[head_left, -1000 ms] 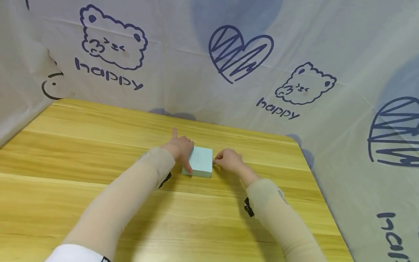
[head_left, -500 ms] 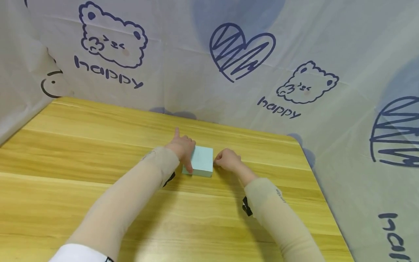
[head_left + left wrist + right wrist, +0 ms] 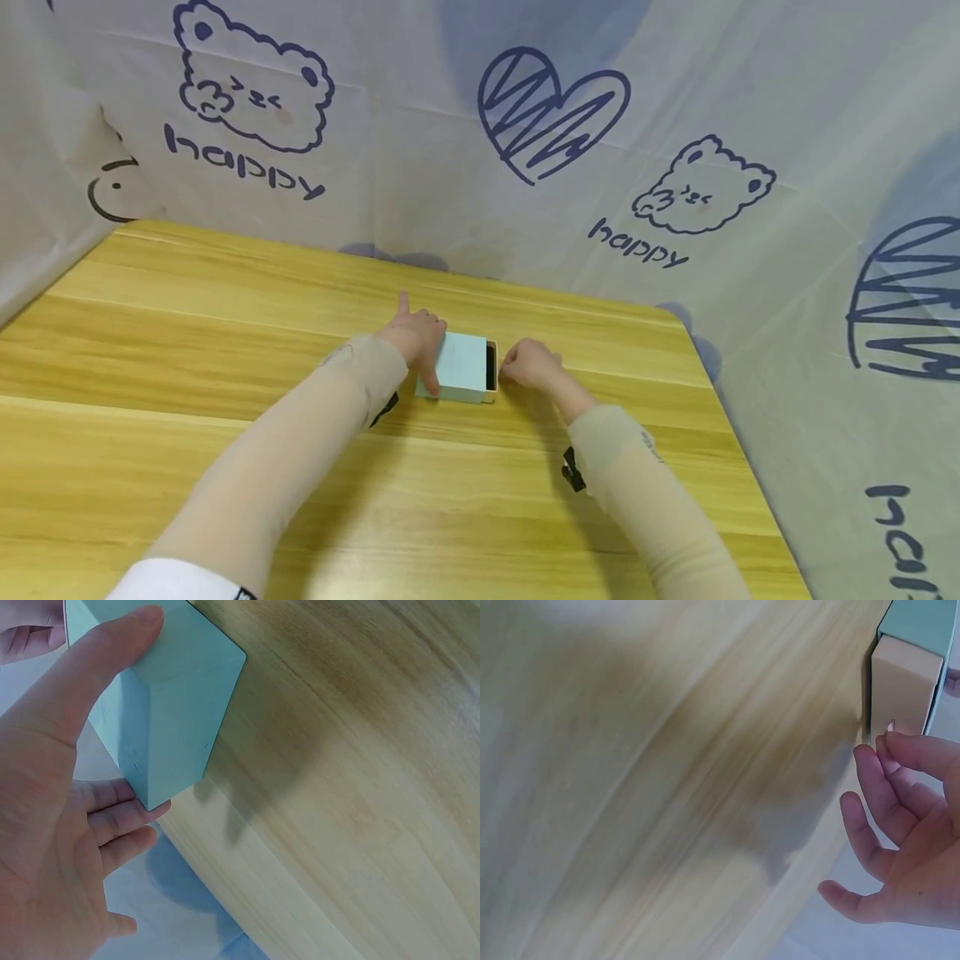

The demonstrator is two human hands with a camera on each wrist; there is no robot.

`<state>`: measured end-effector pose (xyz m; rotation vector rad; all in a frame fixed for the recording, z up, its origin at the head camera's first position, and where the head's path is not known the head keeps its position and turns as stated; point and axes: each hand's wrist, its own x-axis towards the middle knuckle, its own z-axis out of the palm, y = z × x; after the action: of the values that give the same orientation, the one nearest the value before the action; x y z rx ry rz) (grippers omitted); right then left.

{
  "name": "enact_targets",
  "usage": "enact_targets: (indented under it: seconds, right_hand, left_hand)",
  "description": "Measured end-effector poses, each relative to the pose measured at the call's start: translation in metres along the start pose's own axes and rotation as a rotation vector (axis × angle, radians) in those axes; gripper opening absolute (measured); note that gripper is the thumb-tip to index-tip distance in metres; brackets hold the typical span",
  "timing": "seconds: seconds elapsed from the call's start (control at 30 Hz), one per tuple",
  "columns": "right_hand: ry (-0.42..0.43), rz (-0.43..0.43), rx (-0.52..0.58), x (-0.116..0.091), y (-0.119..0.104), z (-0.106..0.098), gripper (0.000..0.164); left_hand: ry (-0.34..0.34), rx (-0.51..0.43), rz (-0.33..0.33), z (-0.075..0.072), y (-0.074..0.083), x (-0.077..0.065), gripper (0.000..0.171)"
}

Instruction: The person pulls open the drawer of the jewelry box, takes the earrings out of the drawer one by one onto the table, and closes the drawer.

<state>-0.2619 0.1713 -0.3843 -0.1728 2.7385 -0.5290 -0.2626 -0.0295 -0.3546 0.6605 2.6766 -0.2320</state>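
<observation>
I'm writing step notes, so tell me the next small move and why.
Probably draw the right hand gently rightward: it seems to pinch a small tab, the beige drawer is only partly out, and the left hand grips the pale blue box.

Two hands (image 3: 418, 335) (image 3: 531, 364), one box (image 3: 463, 362), one drawer (image 3: 904, 684), one table (image 3: 465, 500).

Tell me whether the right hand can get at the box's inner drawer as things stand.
Likely yes: the right hand seems to pinch a small tab at the drawer, nothing visible blocks it, and the left hand holds the light-blue cover from the opposite side.
</observation>
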Motion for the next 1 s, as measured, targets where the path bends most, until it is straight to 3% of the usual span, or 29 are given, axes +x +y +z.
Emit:
enact_targets:
  seconds: [1.0]
  right_hand:
    - [0.036,0.052,-0.028,-0.010,0.038,-0.016,0.031]
  left_hand:
    - [0.025,0.033,0.011,0.001,0.000,0.001,0.106]
